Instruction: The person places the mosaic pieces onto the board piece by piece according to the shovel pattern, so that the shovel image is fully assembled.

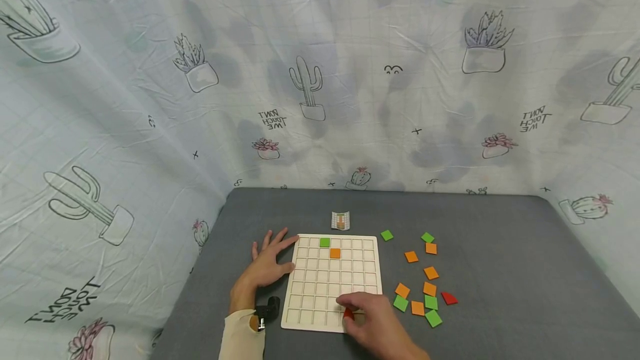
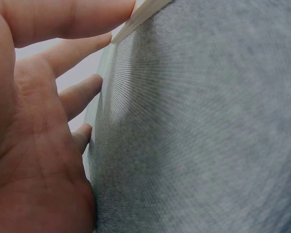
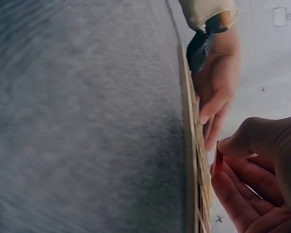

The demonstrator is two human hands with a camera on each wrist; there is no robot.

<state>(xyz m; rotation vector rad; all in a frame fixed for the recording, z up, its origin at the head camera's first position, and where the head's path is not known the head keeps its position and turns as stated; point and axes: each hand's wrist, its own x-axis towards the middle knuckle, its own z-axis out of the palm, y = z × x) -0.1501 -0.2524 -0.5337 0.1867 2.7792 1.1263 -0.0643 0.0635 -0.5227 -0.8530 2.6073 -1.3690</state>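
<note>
A pale wooden grid board [image 1: 310,303] lies flat on the dark grey table. In its top part sit one green square tile [image 1: 325,242] and, a row lower and to the right, one orange square tile [image 1: 335,253]. My left hand [image 1: 266,266] is spread at the board's left edge; the thumb and index finger touch the rim, as the left wrist view also suggests. Over the board's lower right, my right hand [image 1: 374,318] pinches a red tile [image 3: 218,160] between thumb and fingers, a little above the surface. Its full outline is hidden by the fingers.
Right of the board lie several loose orange tiles [image 1: 431,273] and green tiles [image 1: 433,319], plus a red tile [image 1: 449,298] with a curved edge. A small printed pattern card [image 1: 340,221] lies behind the board. Cactus-print cloth [image 1: 350,99] hangs behind the table.
</note>
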